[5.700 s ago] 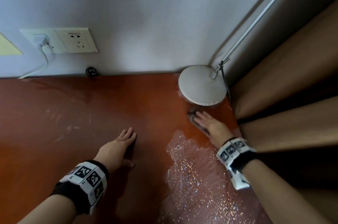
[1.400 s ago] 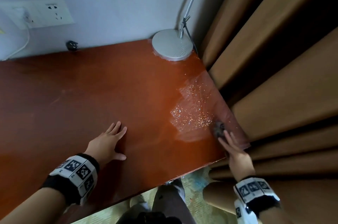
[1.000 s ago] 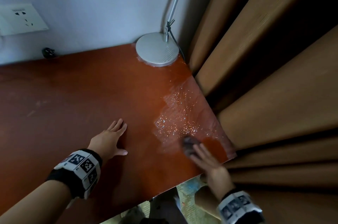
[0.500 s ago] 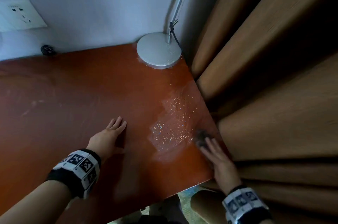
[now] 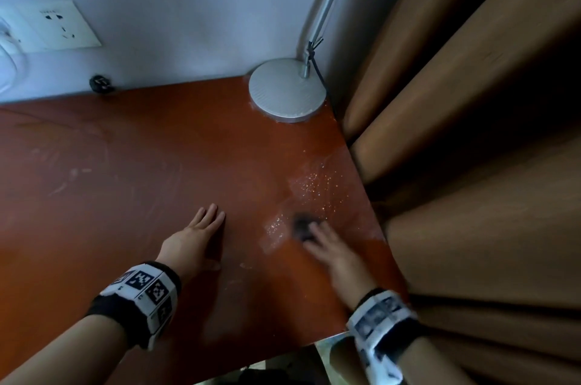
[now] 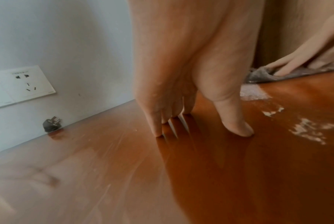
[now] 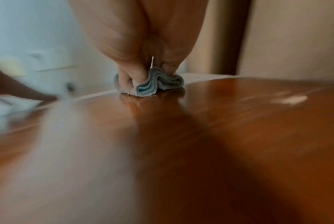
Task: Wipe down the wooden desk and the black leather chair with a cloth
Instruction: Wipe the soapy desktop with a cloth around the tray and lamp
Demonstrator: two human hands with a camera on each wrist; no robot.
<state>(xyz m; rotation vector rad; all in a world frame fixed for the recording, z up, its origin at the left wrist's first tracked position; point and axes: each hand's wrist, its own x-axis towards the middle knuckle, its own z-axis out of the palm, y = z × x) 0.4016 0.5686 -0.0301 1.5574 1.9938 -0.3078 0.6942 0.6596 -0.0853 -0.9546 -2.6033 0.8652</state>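
Red-brown wooden desk was mid-wipe: your right hand, fingers straight, pressed the bunched cloth near its right edge while your left hand lay flat with fingers together, so next sweep the streaked left side.

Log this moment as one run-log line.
stage: wiping desk | right hand: pressing cloth on wet patch near curtain-side edge | left hand: flat on desk | chair: out of view

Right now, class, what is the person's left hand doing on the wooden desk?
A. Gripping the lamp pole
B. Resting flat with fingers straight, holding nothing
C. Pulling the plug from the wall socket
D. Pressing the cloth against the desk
B: the left hand lies flat on the desk with straight fingers, empty, while the right hand presses the cloth.
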